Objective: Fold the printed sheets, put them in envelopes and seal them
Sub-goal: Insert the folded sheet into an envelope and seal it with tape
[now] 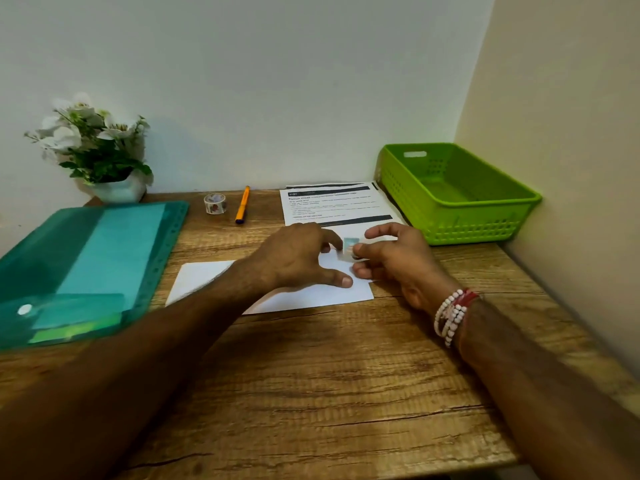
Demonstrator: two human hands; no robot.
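Envelope [311,299] lies flat mid-table under my left hand [298,258], fingers spread and pressing, while my right hand [398,268] pinches a small piece of tape [349,249] at its far edge. Sealing seems in hand; next the tape needs laying down square and smoothing.

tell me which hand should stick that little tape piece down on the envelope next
Right, probably. The right hand pinches the tape piece over the envelope, while the left hand lies spread on it, holding it flat.
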